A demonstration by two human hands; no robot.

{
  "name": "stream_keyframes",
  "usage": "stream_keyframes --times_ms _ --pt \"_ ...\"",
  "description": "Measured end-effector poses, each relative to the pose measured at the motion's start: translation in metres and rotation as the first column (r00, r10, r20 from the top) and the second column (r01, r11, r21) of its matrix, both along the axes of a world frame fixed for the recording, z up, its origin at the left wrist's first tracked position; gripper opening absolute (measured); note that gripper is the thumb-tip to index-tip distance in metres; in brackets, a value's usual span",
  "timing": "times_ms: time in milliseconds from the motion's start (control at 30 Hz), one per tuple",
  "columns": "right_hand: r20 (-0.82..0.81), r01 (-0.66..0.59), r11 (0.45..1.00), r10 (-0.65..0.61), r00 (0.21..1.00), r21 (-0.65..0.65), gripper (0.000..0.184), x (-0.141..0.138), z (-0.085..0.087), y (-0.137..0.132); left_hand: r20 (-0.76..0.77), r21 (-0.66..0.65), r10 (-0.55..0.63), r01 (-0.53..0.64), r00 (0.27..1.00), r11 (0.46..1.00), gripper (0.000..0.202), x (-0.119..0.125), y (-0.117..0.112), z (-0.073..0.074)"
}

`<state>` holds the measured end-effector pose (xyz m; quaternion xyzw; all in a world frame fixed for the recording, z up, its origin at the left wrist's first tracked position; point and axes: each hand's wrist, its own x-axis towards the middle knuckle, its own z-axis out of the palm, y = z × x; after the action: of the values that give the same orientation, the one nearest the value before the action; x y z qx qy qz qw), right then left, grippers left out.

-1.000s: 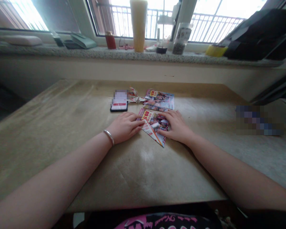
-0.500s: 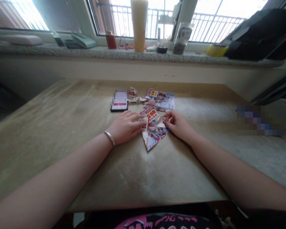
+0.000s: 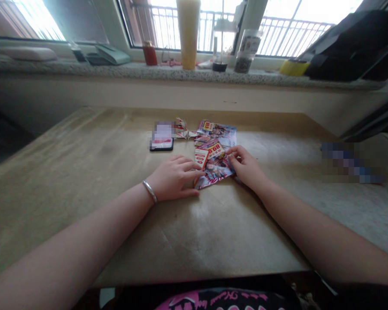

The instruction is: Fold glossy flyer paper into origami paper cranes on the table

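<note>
A colourful printed paper sheet (image 3: 216,162) with large price figures lies on the table between my hands. My left hand (image 3: 177,177) is spread flat, its fingertips touching the sheet's left edge, with a silver bangle on the wrist. At the right edge, my right hand (image 3: 246,167) pinches the paper between thumb and fingers. Just beyond lies another printed sheet (image 3: 224,134), partly overlapped by the nearer one. A folded paper piece (image 3: 183,129) sits to its left, beside a phone (image 3: 162,140) with a lit screen.
The table (image 3: 84,172) runs back to a wall below a granite window sill (image 3: 161,74). On the sill stand a tall yellowish cylinder (image 3: 189,36), a red bottle (image 3: 149,54), a clear container (image 3: 245,51) and a yellow roll (image 3: 294,67). A blurred item (image 3: 351,163) lies at the right.
The near sheet has opened out from a pointed fold and turned, its lower tip gone. My left hand has slid slightly down and spread; my right hand has shifted a little right.
</note>
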<state>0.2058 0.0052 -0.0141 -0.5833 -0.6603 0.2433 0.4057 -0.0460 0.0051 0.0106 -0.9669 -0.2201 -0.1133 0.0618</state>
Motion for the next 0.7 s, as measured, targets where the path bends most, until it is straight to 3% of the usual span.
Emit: stream_keyframes --times_ms 167,400,700 --pt "0.099 -0.055 0.998 0.051 0.994 0.041 0.02 0.002 -0.002 0.001 0.026 0.035 0.046 -0.047 0.999 0.998 0.026 0.001 0.002 -0.003" --pt "0.296 -0.07 0.997 0.06 0.953 0.025 0.026 0.005 0.001 -0.003 0.037 0.078 0.135 -0.137 0.99 0.987 0.025 -0.007 0.01 -0.007" --pt "0.492 -0.315 0.947 0.246 0.835 0.061 0.043 0.012 0.001 -0.005 -0.018 -0.018 0.252 -0.252 0.968 0.968 0.032 -0.012 0.015 -0.005"
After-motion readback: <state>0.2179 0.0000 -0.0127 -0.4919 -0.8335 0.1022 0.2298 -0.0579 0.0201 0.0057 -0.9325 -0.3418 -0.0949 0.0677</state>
